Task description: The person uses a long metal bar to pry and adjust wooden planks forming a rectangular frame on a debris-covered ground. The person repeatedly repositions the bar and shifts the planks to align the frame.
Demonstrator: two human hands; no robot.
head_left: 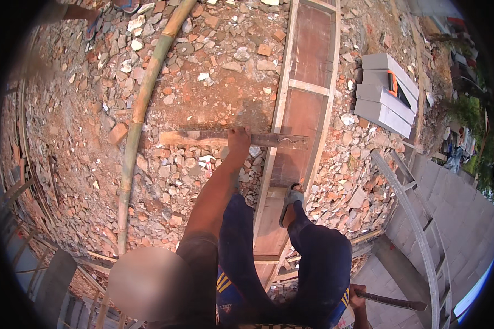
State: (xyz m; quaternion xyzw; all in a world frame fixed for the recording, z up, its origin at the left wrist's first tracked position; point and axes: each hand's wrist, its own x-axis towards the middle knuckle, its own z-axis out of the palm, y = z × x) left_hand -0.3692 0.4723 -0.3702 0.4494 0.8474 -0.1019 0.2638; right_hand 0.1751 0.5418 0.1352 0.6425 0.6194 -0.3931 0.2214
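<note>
My left hand is closed round a short rough wooden plank, held crosswise above the rubble and over a long wooden formwork with cross battens. At lower right, beside my bent leg, my right hand grips a long dark bar pointing rightward. My right sandaled foot rests on the formwork.
Broken brick rubble surrounds a long bamboo pole on the left. Pale blocks hold an orange-and-black tool. A metal ladder lies at right by grey blockwork. Another person's sandaled feet show at upper left.
</note>
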